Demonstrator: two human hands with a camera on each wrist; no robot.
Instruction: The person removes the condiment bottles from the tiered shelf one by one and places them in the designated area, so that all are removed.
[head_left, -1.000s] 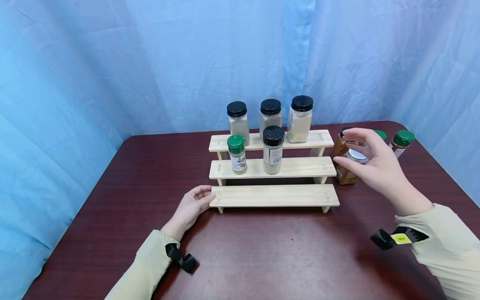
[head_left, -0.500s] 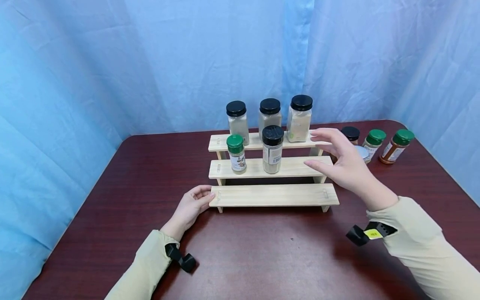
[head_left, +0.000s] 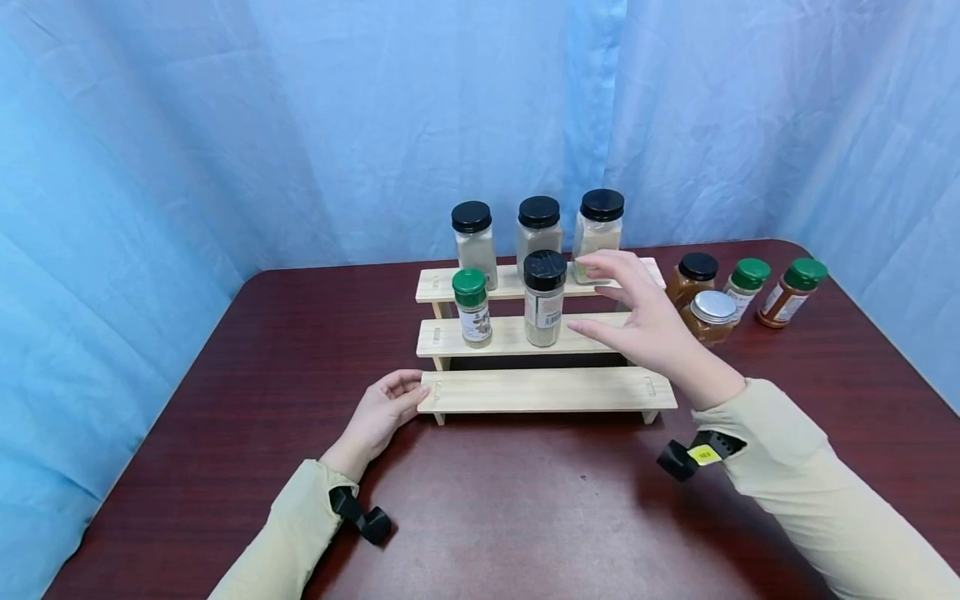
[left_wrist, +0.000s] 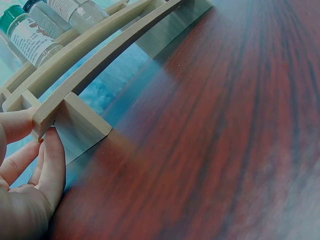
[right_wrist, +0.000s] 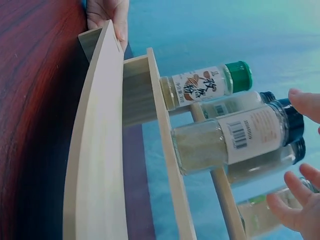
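Note:
A three-tier wooden rack stands on the table. My left hand pinches the left end of its lowest shelf, thumb above and fingers below in the left wrist view. My right hand, thumb and fingers spread apart, hovers just right of a black-capped spice jar on the middle shelf. In the right wrist view its fingertips appear close around that jar's cap, holding nothing. Left of this jar sits a small green-capped spice jar. Three black-lidded jars, including the leftmost jar, line the top shelf.
Right of the rack, several more jars stand on the dark red table: a black-lidded brown jar, a silver-lidded jar and two green-capped jars, the outer jar furthest right. A blue curtain hangs behind.
My right hand has moved left from over the jars at the right to beside the black-capped jar on the middle shelf, uncovering those jars. The left hand keeps its place.

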